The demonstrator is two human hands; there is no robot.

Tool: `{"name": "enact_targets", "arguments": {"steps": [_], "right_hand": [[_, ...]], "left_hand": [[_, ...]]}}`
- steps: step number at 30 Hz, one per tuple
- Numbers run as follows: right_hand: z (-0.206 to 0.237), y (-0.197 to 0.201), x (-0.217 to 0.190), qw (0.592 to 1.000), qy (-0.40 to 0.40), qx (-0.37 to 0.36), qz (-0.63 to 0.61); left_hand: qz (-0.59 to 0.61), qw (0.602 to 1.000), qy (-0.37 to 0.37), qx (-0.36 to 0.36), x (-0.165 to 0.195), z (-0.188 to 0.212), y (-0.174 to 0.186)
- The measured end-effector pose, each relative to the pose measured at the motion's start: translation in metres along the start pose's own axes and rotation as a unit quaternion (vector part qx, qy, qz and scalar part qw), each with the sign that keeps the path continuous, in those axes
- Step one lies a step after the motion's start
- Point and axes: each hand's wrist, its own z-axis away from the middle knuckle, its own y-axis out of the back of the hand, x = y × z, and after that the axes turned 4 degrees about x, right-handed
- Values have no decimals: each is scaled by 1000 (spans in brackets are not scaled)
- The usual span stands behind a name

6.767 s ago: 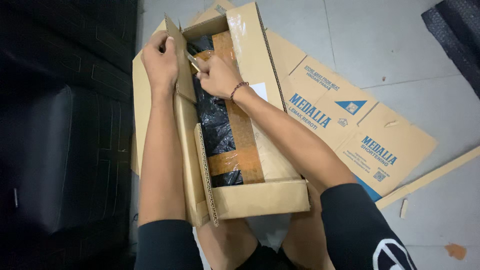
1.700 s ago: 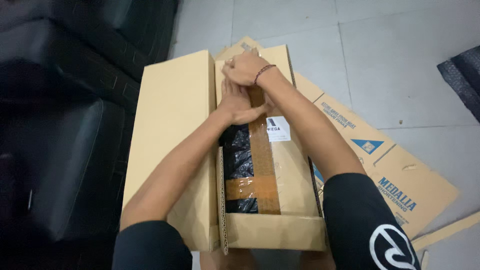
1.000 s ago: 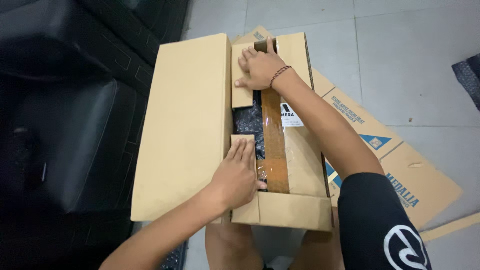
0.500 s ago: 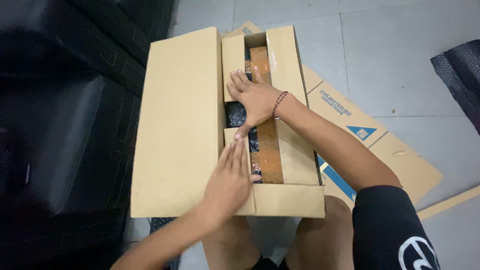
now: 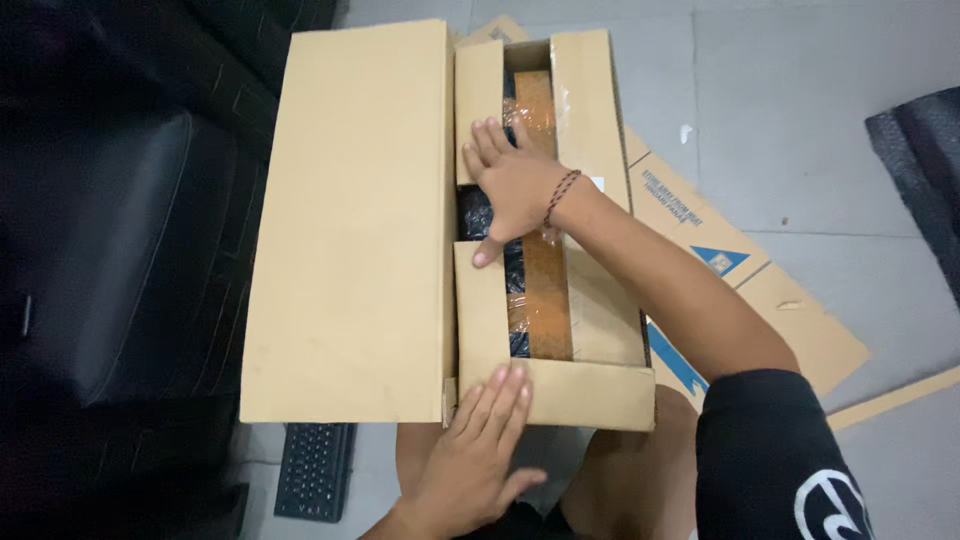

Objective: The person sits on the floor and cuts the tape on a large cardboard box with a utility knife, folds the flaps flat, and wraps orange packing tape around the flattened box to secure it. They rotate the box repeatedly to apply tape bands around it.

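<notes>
Fingers point(image 5: 497, 148) of right hand point(image 5: 515, 185) spread flat, pinning inner flaps of box point(image 5: 350, 210); left hand point(image 5: 480, 440) open, bracing near end wall; both grasping nothing.

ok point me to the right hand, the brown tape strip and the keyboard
right hand point(image 5: 520, 185), head view, back of the hand, flat on the box.
brown tape strip point(image 5: 547, 300), head view, lower stretch inside the box.
keyboard point(image 5: 312, 470), head view, middle of the keys, on the floor.
</notes>
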Motion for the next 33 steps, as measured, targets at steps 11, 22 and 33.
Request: {"name": "enact_targets", "arguments": {"steps": [11, 22, 33], "right_hand": [[22, -32, -1, 995, 2, 73, -61], [37, -40, -6, 987, -33, 98, -121], [172, -69, 57, 762, 33, 360, -536]], "left_hand": [[522, 772, 52, 359, -39, 65, 65], [-229, 932, 138, -243, -110, -219, 134], [-327, 873, 163, -322, -118, -238, 95]]}}
